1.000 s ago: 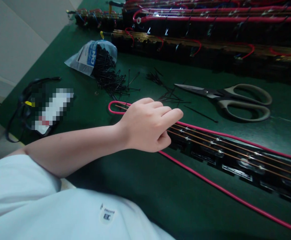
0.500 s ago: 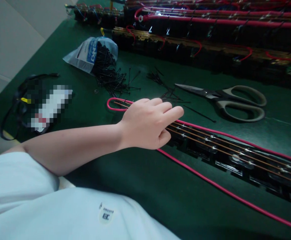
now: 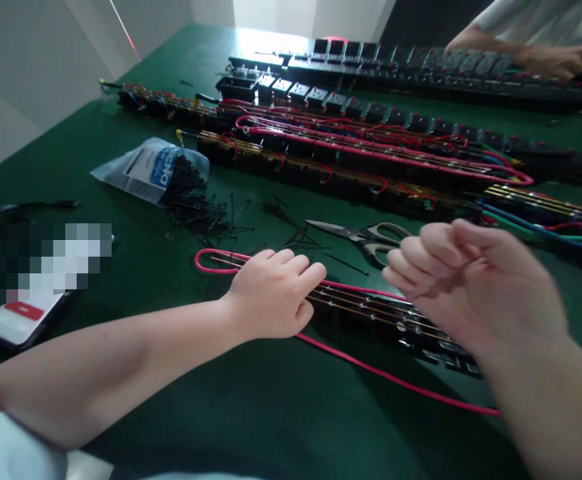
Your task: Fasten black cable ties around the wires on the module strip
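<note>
We find the scene dim and cool, brightest at the far end of the flat green tabletop (image 3: pixel 251 407), where white glare washes out the surface. Small glints dot the long black strip with copper-coloured wires (image 3: pixel 365 308) — its dark body loses detail. A broad, soft shadow falls beside the bare right forearm (image 3: pixel 545 407), and the bare right hand (image 3: pixel 485 293) looks slightly blurred to us. Mosaic blocks hide most of the slim white-screened phone (image 3: pixel 8 325); the co-worker's distant hand (image 3: pixel 565 63) is soft.
</note>
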A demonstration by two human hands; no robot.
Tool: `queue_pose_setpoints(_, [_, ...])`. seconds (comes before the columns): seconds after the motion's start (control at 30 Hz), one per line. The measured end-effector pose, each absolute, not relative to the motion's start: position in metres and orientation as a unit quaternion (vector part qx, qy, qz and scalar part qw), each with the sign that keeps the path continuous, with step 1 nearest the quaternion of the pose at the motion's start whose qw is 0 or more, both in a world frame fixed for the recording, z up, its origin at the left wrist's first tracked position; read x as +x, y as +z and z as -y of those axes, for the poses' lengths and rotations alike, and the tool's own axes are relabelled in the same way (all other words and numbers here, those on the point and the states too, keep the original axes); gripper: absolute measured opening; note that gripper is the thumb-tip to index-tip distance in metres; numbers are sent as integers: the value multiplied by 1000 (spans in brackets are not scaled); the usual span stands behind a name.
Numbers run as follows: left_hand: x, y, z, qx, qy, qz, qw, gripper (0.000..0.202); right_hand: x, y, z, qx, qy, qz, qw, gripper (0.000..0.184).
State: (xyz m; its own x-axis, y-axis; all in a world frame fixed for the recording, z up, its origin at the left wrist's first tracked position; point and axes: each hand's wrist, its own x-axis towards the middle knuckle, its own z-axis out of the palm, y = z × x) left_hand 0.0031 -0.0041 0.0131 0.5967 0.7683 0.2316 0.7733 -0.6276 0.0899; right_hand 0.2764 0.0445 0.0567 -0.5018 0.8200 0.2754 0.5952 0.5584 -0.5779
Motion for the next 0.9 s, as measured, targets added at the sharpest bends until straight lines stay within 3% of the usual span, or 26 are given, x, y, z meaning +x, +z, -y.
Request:
queue_pose_setpoints(0.1, [4, 13, 4, -895, -120, 430, 16, 21, 254, 44, -49, -435, 596, 563, 372, 48])
queue_pose_setpoints(0.13, [4, 13, 3, -896, -120, 427, 19, 21, 249, 39, -49, -427, 662, 485, 380, 46])
queue_pose_setpoints(0.2, [5, 12, 3, -899, -117, 421, 22, 20, 246, 32, -50, -429, 684, 452, 378, 41])
queue_pose_setpoints(0.6, [4, 11, 2, -903, -110, 414, 33, 17, 244, 38, -40, -502, 593, 546, 313, 30])
queue_pose_setpoints(0.7, [4, 11, 2, -903, -107, 413, 37, 15, 244, 37, -35, -540, 456, 653, 274, 17])
queue_pose_setpoints(0.8, [4, 11, 3, -904, -104, 414, 39, 15, 248, 30, -35, -545, 235, 775, 216, 18])
queue_pose_setpoints(0.9, [4, 11, 2, -904, -99, 414, 38, 15, 251, 20, -40, -552, 203, 781, 209, 12])
